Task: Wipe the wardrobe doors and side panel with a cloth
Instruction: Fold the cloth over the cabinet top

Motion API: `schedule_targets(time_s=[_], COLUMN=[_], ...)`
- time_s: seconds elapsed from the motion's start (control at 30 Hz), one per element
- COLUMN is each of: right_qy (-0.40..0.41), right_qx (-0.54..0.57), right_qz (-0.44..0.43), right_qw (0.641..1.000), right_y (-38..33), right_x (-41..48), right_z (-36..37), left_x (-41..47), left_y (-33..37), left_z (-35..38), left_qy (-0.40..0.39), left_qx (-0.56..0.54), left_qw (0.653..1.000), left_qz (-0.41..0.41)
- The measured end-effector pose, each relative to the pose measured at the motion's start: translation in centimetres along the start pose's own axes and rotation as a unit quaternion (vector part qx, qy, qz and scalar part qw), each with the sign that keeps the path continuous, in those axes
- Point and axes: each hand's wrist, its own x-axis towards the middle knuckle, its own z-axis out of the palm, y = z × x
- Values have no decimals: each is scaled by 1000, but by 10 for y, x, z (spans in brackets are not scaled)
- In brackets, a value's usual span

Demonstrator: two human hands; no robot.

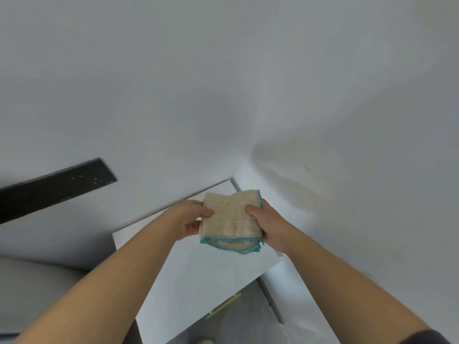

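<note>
A person holds a folded beige cloth (229, 219) with teal stitched edging in both hands, at arm's length in the corner of a white-walled room. The left hand (192, 219) pinches the cloth's left edge between thumb and fingers. The right hand (269, 225) grips the right edge, thumb pressed on top. The cloth hangs in the air above a white door panel (198, 274) fitted with a brass-coloured handle (224, 306). A black strip (57, 187) runs along the wall at left.
</note>
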Motion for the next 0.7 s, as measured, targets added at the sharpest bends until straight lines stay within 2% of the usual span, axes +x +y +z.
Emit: schedule_targets(time_s=[0.1,0.2,0.27,0.4,0.53,0.7], right_qy=[15,42,52,8,26,76], right_qx=[-73,-53,-13,67,56,45], right_qz=[-85,-183,-221,-260,-319,-432], right_qw=[994,981,974,963,946,898], right_y=[-34,-65,-80,-89,-76,-35], right_x=[-73,-156,-208,-307,-389,-490], right_z=[-5,-8,-13,-32,-57,-104], left_x=[-69,-150,-198,-285,-345,-411], left_y=[24,41,47,47,28,-24], left_z=[16,37,52,83,119,183], left_qy=[7,-21,-52,-98,-140,-227], left_qx=[101,139,139,91,81,79], left_qw=[990,974,965,953,936,884], left_qz=[98,179,218,273,312,402])
